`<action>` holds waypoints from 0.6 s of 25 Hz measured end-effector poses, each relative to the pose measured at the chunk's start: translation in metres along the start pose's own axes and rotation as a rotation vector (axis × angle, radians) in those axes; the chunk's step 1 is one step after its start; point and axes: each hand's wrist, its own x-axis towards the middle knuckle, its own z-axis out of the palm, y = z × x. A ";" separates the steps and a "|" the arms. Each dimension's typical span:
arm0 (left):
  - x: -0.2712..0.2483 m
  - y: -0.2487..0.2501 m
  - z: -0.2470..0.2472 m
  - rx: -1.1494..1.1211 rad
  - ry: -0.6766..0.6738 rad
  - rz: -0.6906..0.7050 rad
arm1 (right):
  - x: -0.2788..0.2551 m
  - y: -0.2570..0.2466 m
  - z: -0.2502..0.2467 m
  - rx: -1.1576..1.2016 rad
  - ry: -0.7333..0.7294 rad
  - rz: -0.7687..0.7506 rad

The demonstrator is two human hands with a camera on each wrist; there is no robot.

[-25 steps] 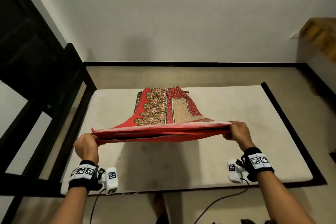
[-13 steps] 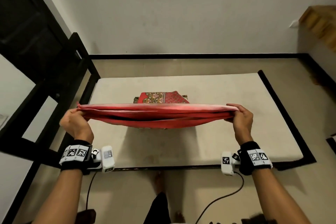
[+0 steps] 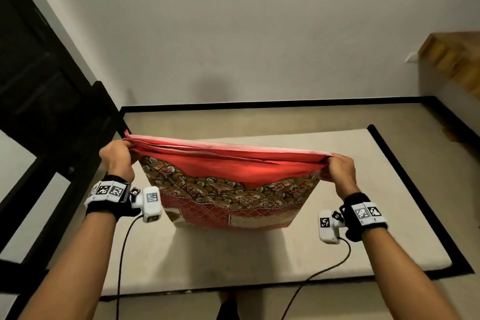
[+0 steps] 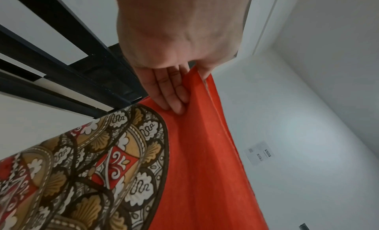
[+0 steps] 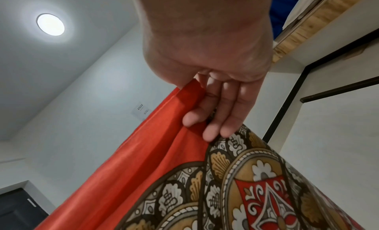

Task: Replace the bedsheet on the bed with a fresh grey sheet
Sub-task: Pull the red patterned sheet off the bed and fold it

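Holding the folded red patterned sheet (image 3: 228, 184) up by its top edge, I have one corner in each hand. My left hand (image 3: 118, 157) pinches the left corner, thumb on the far side and fingers (image 4: 170, 94) pressed flat against the plain red cloth on my side. My right hand (image 3: 337, 170) has the same grip on the right corner, its fingers (image 5: 217, 113) lying along the cloth where the red band meets the brown and gold scalloped border. Several layers show stacked along the stretched top edge. The sheet hangs down in front of me above the bare cream mattress (image 3: 350, 228); whether its lower edge touches the mattress I cannot tell. The mattress lies in a black bed frame (image 3: 415, 189), with a black railing (image 3: 65, 158) at the left and a white wall (image 3: 259, 34) on the far side. A wooden shelf (image 3: 454, 60) juts in at the far right. A round ceiling light (image 5: 50, 24) shows in the right wrist view.
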 end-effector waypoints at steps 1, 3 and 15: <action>0.019 0.008 0.024 0.027 -0.051 -0.008 | 0.026 -0.013 0.013 -0.014 -0.009 -0.004; 0.051 0.034 0.075 0.055 -0.101 -0.010 | 0.085 -0.043 0.038 -0.039 -0.021 -0.064; 0.079 0.329 0.248 -0.507 -0.229 0.477 | 0.117 -0.399 0.090 0.315 0.160 -0.759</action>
